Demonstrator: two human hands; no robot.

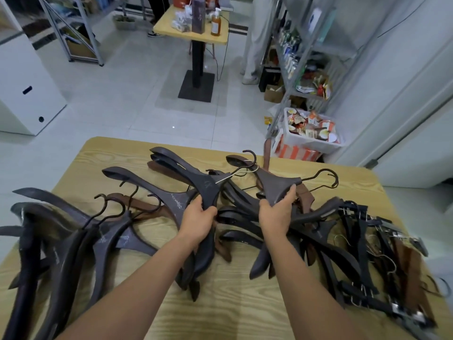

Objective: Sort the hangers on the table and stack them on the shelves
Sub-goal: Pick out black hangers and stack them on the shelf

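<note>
Over the middle of the tabletop (232,305), one dark hanger (208,192) is clasped in the curled fingers of the left hand (197,225), and a second hanger (272,186) in the right hand (277,213). Both are best lifted straight up, so tangled hooks are freed from the pile (73,241).

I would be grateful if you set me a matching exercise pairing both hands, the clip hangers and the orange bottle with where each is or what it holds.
Column one:
1. left hand
2. right hand
3. clip hangers
4. orange bottle

Column two:
A. stands on the small table across the room
B. grips the dark hanger with a silver hook
C. piled at the right of the near table
D. grips the dark hanger with a black hook

Pairs: 1-B, 2-D, 3-C, 4-A.
</note>
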